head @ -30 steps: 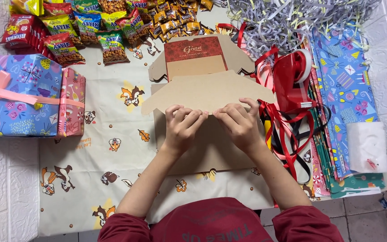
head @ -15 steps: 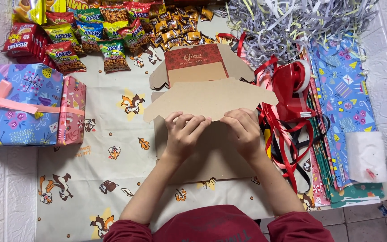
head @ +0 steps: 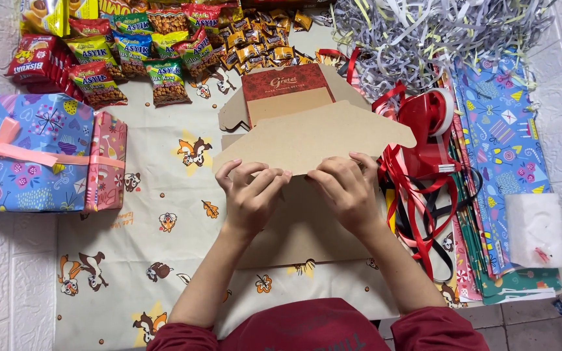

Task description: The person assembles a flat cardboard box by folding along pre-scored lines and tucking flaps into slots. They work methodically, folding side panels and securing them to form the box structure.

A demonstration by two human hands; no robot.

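Note:
A flat brown cardboard box (head: 310, 140) lies unfolded on a cartoon-printed cloth (head: 131, 260), with a dark red printed panel (head: 284, 81) at its far end. My left hand (head: 250, 195) and my right hand (head: 346, 190) sit side by side on the box, fingers pinching the near edge of a large raised flap and pressing it along a fold. Both thumbs are tucked under that flap. The box's lower panel runs beneath my wrists toward me.
Two wrapped gifts (head: 34, 153) with pink ribbon sit at the left. Snack packets (head: 125, 52) line the far edge beside shredded paper (head: 437, 32). A red tape dispenser (head: 430, 123), loose ribbons (head: 424, 208), wrapping paper sheets (head: 502, 130) and a white packet (head: 535, 227) lie at the right.
My hands stayed pinched on the flap's edge and shifted slightly toward me. The flap has tilted a little further over the box.

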